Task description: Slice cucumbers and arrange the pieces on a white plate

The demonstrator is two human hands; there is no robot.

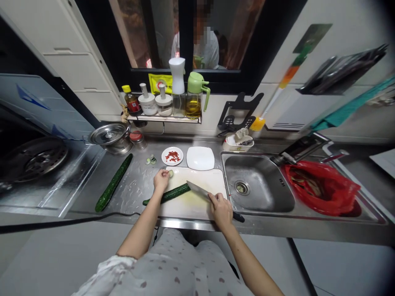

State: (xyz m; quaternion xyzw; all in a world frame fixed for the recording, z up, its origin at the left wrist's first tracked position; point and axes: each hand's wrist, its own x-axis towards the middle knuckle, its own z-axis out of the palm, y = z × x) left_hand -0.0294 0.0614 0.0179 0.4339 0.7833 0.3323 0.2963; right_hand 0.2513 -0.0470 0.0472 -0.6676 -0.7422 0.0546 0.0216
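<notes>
"Can you read anything on that shelf, beyond the cutting board?"

"Hardly. The dark bottle with the yellow cap wears a red label, and the yellow packet has a red round mark, but the print is too small from here."

"And the fingers?"

"The left hand has thumb and fingertips pinched narrow on a pale cucumber slice, over the board's far left corner. The right hand is closed around the knife, up where blade meets handle, with the black handle end poking past the board's near right corner."

"Where's the cucumber itself?"

"The cut cucumber lies across the left half of the board, its uncut end jutting over the left edge. The blade's tip is at the cut face; whether they touch, I can't tell. A whole cucumber lies on the counter well left of the board."

"How are the arms set?"

"Both reach in from the board's near side. The left forearm crosses above the cut cucumber; the right slants in from the near right, back of the hand upward, the blade angled toward the board's far left."
</notes>
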